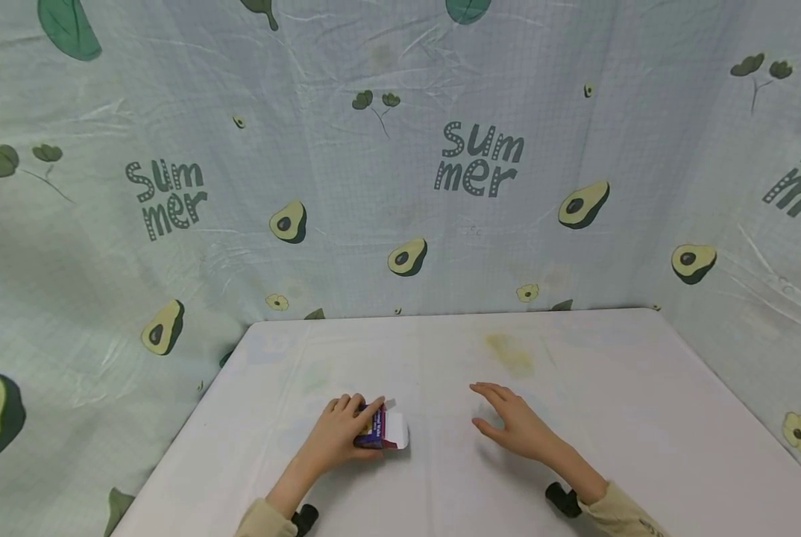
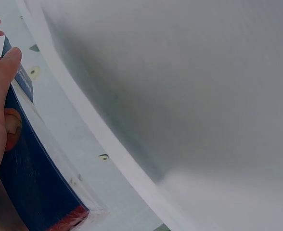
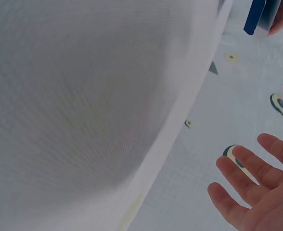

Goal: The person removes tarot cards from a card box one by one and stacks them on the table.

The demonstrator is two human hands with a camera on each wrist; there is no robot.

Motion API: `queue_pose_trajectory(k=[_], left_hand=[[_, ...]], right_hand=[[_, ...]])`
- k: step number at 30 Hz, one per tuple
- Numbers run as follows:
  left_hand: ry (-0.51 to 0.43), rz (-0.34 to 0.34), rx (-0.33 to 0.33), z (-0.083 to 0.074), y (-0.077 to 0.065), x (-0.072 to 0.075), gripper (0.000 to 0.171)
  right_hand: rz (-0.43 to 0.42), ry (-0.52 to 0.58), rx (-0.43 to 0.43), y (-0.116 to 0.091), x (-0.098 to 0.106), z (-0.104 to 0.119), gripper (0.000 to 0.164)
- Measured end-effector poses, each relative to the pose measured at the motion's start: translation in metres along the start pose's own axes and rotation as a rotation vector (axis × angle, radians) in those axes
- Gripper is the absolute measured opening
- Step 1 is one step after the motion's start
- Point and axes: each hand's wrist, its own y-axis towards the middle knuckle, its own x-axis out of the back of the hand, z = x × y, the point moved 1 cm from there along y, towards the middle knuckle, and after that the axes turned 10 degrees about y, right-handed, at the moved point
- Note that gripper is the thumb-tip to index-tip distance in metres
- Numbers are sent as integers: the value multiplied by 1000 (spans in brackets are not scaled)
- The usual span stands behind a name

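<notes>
In the head view my left hand (image 1: 338, 436) grips a small dark blue and purple box (image 1: 377, 428), its thumb on the near side and its fingers over the far side. A white end flap (image 1: 395, 430) sticks out of the box toward the right. Up close in the left wrist view, the blue box (image 2: 33, 168) has a red edge and a round orange picture, partly hidden by the hand. To the right, apart from the box, my right hand (image 1: 517, 425) holds nothing. Its fingers (image 3: 247, 178) are spread and nearly straight in the right wrist view.
Both hands are over a white-covered table (image 1: 434, 358) with a faint yellow stain (image 1: 510, 354) toward its back. A pale curtain (image 1: 347, 164) printed with avocados and lettering hangs behind the table and along both sides. Black wrist devices (image 1: 563, 500) sit near the sleeves.
</notes>
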Motion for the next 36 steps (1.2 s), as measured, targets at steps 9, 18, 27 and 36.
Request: queue_pose_trajectory(k=[9,18,27,36], left_hand=[[4,-6,7,-11,1,5,80],[9,9,6,-19,0,5,79],[-7,82,29,-25,2,8,79],[4,98,18,-31,5,13,78]], right_hand=[[16,49,-36,3,-2,-3,50],[25,123,-51,5,-3,-3,50],[31,215,-8,6,-5,-3,47],[43,288,-46,6,-11,-5,45]])
